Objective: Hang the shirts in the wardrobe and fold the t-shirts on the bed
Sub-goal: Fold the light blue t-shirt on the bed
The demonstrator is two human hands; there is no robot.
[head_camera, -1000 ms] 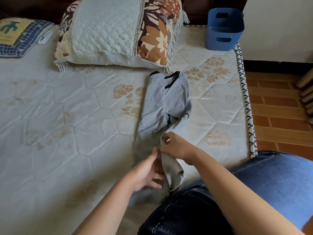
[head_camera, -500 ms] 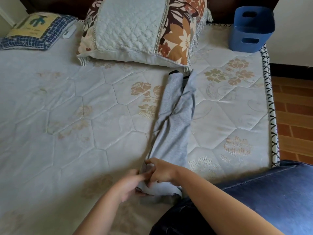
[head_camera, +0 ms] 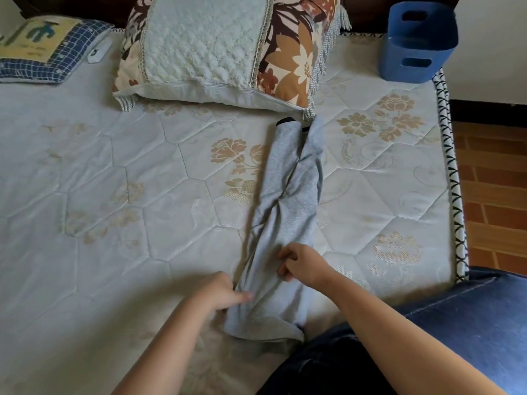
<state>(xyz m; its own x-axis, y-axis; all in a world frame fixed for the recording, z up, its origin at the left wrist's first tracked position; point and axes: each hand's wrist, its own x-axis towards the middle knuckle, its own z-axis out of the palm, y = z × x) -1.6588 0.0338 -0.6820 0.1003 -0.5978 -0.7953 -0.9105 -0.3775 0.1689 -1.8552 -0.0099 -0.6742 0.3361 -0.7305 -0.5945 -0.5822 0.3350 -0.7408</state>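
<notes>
A light grey t-shirt with a dark collar (head_camera: 285,212) lies on the bed, folded lengthwise into a long narrow strip. It runs from its collar, just below the corner of the big pillow, down to its hem near the person's lap. It rests flat on the pale blue quilted mattress (head_camera: 114,195), which is printed with tan flowers, right of the middle. A crease twists the cloth about halfway along.

The left hand (head_camera: 225,292) is at the strip's left edge near the lower end. Its thumb lies on top of the cloth and its fingers are tucked under the edge, pinching it. The right hand (head_camera: 302,265) sits on the right side of the strip, a little farther up, with its fingers curled in. Whether cloth is caught inside them I cannot tell.

The large fringed pillow (head_camera: 205,47), with a pale quilted centre and brown floral ends, lies at the head of the bed. A small blue checked cushion with a yellow panel (head_camera: 42,44) is well to its left, with a small white device (head_camera: 98,51) just beside it. A blue plastic basket with slot handles (head_camera: 416,47) stands at the mattress's far right corner. A leg in blue denim jeans (head_camera: 470,323) shows at lower right, beside a terracotta tiled floor (head_camera: 490,181).
</notes>
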